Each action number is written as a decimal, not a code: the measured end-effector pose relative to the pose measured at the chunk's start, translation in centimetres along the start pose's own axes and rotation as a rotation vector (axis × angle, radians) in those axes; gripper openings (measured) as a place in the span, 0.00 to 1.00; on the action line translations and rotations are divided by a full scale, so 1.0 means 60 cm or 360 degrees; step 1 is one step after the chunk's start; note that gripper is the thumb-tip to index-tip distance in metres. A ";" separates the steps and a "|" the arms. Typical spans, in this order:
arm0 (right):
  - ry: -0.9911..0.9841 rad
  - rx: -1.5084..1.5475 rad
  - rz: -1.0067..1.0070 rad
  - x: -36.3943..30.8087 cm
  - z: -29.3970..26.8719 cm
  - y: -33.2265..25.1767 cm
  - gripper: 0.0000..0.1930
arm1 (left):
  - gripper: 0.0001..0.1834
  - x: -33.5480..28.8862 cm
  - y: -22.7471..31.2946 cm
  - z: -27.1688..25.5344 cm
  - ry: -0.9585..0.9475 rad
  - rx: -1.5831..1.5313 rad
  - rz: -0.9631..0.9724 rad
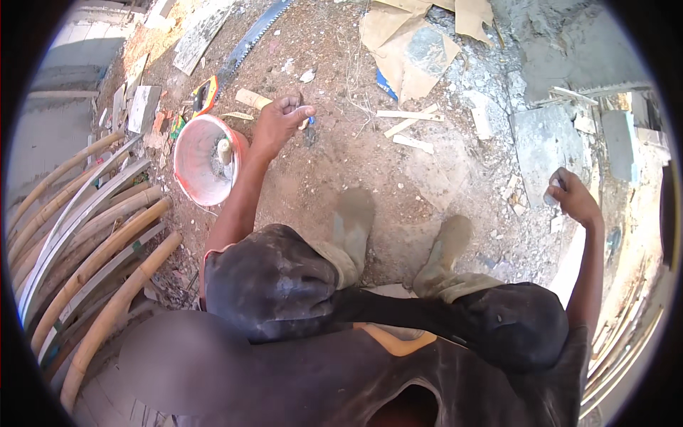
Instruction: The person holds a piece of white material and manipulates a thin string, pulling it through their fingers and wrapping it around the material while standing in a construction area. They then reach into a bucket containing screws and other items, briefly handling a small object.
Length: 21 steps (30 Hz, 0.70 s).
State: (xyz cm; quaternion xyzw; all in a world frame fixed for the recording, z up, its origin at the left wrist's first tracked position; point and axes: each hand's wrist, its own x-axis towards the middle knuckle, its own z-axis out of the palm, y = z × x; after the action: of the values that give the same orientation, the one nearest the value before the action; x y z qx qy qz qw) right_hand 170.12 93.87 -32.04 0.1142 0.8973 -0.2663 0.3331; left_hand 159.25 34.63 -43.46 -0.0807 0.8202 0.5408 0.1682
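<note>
My left hand is closed in front of me, just right of a bucket with a whitish inside and a pale red rim. A pale wooden piece shows on one side of the fist, and a small tan and blue bit peeks out on the other. Whether these are one thing is hidden by the fingers. Out to the right, beside a grey board, my right hand has its fingers curled together. Something small and pale shows at its fingertips, too small to name. Inside the bucket a pale rounded handle leans on the wall.
A handsaw with a yellow, black and red handle lies beyond the bucket. Bent poles are stacked at the left. Wood strips and torn brown paper lie ahead. My boots stand on dirt.
</note>
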 end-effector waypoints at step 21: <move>0.0510 0.1567 -0.1726 -0.274 -0.002 -0.141 0.18 | 0.67 -0.088 0.167 0.298 -0.0785 0.0544 0.1383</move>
State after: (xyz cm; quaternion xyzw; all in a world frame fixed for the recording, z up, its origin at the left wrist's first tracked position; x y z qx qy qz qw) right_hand 179.17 86.47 -17.75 -0.1707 0.6423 -0.7440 -0.0691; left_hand 164.37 54.77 -39.34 0.4250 0.7905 0.4222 0.1271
